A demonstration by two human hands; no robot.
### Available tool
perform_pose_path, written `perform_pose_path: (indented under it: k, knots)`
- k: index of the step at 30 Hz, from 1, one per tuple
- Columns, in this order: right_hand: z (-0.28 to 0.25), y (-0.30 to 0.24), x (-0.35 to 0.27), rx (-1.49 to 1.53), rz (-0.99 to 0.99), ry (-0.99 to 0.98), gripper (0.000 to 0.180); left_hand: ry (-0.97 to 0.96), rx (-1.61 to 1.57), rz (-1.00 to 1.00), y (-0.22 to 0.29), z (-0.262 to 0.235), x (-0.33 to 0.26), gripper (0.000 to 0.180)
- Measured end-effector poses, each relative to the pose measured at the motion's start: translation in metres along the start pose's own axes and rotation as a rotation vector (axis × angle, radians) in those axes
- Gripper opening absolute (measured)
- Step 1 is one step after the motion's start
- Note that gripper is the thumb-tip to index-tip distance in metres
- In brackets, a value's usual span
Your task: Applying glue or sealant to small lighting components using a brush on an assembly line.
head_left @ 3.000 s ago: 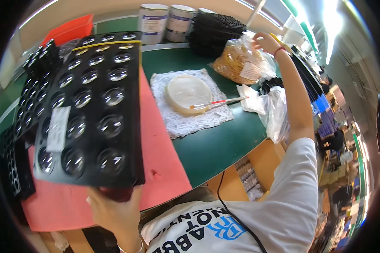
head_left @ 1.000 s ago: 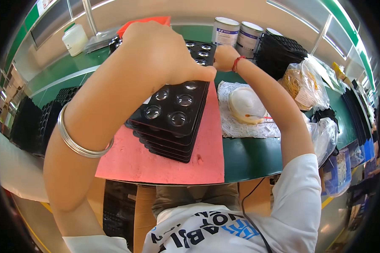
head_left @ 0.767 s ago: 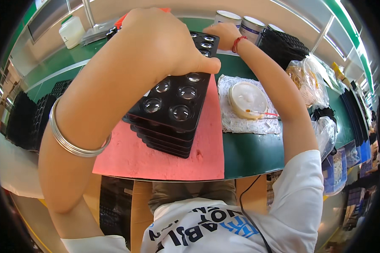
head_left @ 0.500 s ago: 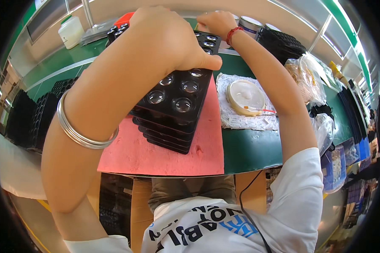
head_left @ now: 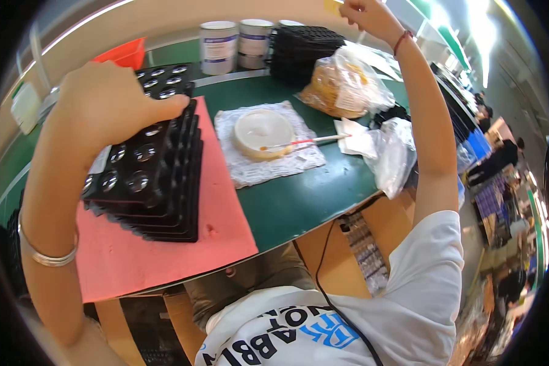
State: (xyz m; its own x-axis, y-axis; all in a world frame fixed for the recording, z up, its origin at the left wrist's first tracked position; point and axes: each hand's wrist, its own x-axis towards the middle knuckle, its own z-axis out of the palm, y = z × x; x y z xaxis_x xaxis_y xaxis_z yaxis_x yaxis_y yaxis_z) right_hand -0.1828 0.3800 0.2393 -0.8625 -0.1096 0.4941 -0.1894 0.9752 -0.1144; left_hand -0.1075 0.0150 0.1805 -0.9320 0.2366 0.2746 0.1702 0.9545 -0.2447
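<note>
A stack of black plastic trays [head_left: 122,195] with round wells and clear domed pieces in them stands at the left. My left hand [head_left: 107,100] spans the top tray. Its thumb is stretched out to the tray's right edge, while the other fingers are hidden behind the back of the hand. Up at the top right, well away from the trays, is my right hand [head_left: 372,17], its fingers closed. A small yellow piece [head_left: 332,6] shows at its fingertips, partly cut off by the picture's edge.
The trays stand on a pink mat [head_left: 226,244]. Right of it, a round dish [head_left: 265,131] sits on white paper [head_left: 299,168], a thin red-and-white stick [head_left: 314,140] across it. Behind are white tins [head_left: 218,49], black trays [head_left: 299,52], a plastic bag [head_left: 348,85] and a red bin [head_left: 125,53].
The view has turned, so the trays now sit farther left. My right hand has left the far end of the trays and risen to the upper right. My left hand stays on the stack.
</note>
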Motion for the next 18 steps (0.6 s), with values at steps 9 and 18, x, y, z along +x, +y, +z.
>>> perform_pose_path:
  k: [9, 18]
  knots:
    - [0.030, 0.102, -0.035, -0.265, 0.294, -0.419, 0.026, 0.000, -0.039, -0.026, 0.006, -0.005, -0.002, 0.070]
    - [0.044, 0.109, -0.034, -0.308, 0.262, -0.268, 0.031, 0.114, 0.048, -0.131, 0.009, -0.017, -0.030, 0.074]
